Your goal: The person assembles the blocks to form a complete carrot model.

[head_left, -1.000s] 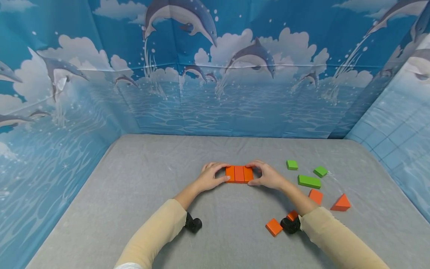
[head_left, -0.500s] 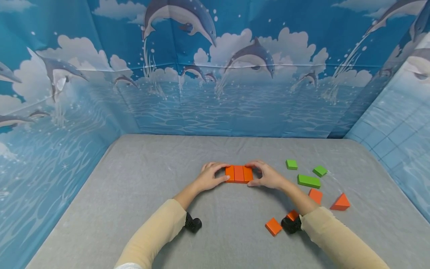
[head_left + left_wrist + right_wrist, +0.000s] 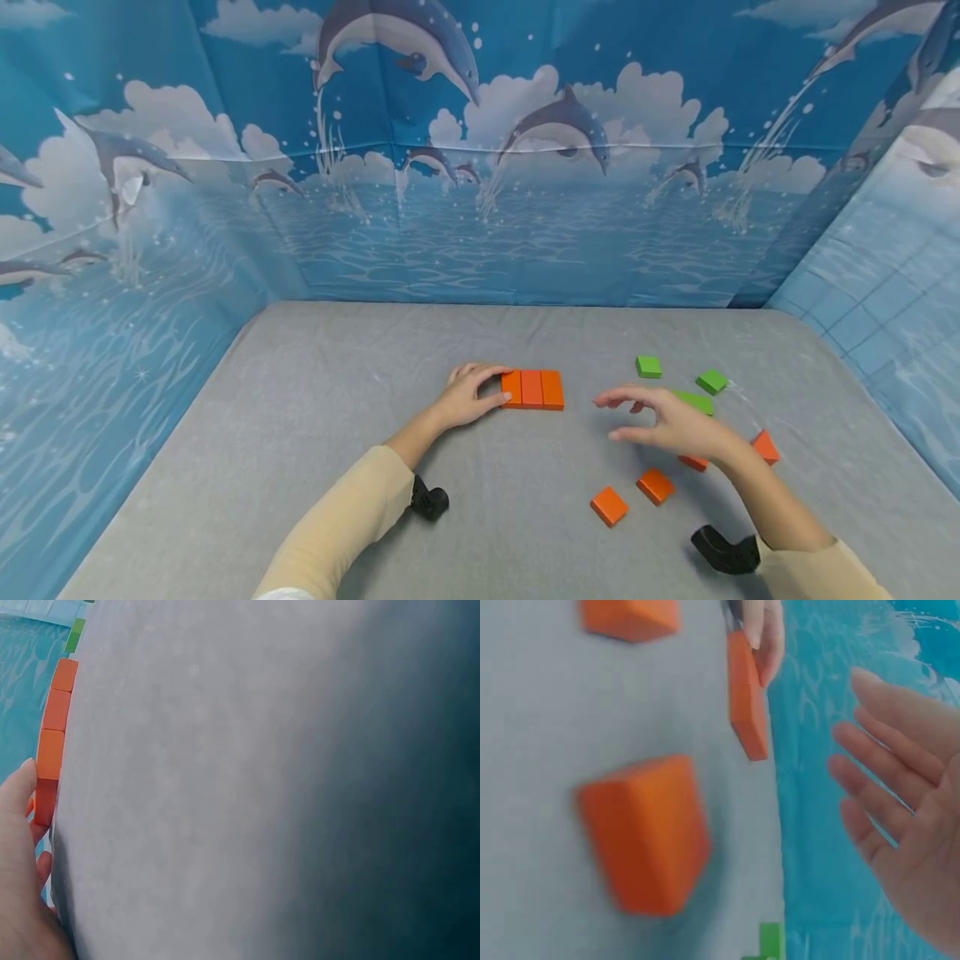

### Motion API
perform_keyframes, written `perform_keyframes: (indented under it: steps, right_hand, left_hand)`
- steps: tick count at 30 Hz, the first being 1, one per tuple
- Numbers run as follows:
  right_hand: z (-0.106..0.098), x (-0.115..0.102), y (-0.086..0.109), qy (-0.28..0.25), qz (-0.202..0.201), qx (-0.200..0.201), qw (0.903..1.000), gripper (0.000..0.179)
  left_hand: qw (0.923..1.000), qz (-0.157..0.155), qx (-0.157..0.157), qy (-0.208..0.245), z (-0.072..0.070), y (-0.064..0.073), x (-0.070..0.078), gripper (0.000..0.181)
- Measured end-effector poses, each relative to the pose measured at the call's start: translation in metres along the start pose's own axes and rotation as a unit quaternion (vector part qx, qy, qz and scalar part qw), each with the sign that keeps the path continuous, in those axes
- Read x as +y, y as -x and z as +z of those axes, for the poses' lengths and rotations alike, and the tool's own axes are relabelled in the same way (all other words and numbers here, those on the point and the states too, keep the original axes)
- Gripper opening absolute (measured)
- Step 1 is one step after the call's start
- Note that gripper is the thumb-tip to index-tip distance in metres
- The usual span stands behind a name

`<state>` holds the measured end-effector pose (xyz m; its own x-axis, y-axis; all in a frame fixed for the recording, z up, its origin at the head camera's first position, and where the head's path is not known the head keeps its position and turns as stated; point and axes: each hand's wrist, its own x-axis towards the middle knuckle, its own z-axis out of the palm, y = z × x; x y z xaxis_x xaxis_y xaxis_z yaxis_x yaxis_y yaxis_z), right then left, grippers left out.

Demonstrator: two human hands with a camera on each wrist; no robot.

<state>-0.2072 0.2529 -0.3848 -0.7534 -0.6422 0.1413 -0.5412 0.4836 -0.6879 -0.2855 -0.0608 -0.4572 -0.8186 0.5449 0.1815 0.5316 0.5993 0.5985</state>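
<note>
The row of three flat, smooth orange blocks (image 3: pixel 532 389) runs parallel to the grey tabletop's (image 3: pixel 360 350) far edge. The left hand (image 3: pixel 465 396) pinches its left end; the right hand (image 3: pixel 667 423) hangs apart, grip wide (a loose orange square block (image 3: pixel 656 486) lies nearer, towards the near edge).

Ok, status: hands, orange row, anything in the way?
Left hand grips left end of three-block orange row. Right hand empty, apart from row. Head view: it partly hides long green block.
</note>
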Motion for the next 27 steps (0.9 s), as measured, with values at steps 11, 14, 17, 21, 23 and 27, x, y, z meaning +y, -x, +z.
perform_keyframes:
  steps: [11,14,17,21,23,27]
  right_hand:
    - [0.038,0.006,0.033,-0.088,0.001,-0.113,0.9897,0.034]
    - [0.042,0.009,0.037,-0.089,-0.013,-0.123,0.9883,0.036]
    - [0.043,0.01,0.038,-0.09,-0.016,-0.127,0.9877,0.036]
    - [0.043,0.011,0.038,-0.088,-0.015,-0.126,0.9879,0.036]
    - [0.043,0.011,0.038,-0.088,-0.018,-0.123,0.9884,0.035]
    - [0.044,0.012,0.036,-0.086,-0.016,-0.119,0.989,0.034]
  left_hand:
    - [1.0,-0.005,-0.003,-0.002,0.0,0.0,-0.001,0.046]
    - [1.0,-0.004,-0.002,-0.001,0.001,-0.001,-0.001,0.046]
    - [1.0,-0.004,0.001,0.002,0.001,-0.001,-0.001,0.046]
    - [1.0,-0.007,0.001,0.002,0.001,-0.001,0.0,0.046]
    - [1.0,-0.007,0.001,0.002,0.001,-0.001,0.0,0.046]
    - [1.0,-0.008,0.002,-0.001,0.002,-0.001,-0.001,0.046]
